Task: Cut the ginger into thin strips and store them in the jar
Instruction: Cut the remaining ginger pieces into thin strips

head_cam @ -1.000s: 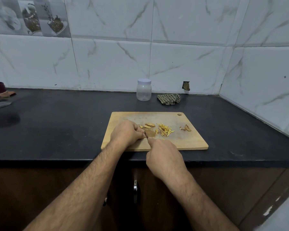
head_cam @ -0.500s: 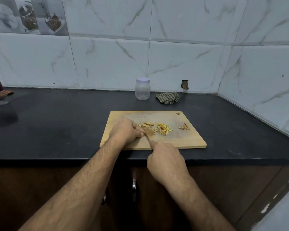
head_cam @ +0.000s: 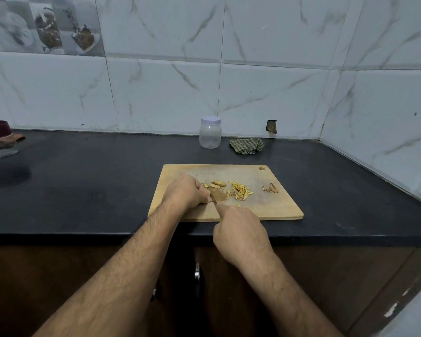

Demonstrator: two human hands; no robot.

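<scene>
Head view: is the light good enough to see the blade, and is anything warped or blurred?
Head view: dim, bluish, even light, no glare; knife shows only as a short sliver between left hand and right hand; wide-angle bends the counter edge; strips stay sharp.

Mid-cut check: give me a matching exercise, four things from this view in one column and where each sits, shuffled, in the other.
Things:
1. jar
2. checked cloth
3. ginger strips
4. peel scraps

Places:
A. on the cutting board, near its right side
B. crumpled on the counter, right of the jar
C. piled mid-board, just right of the knife blade
D. upright by the wall, lid on, behind the board

Pairs: 1-D, 2-B, 3-C, 4-A
</scene>
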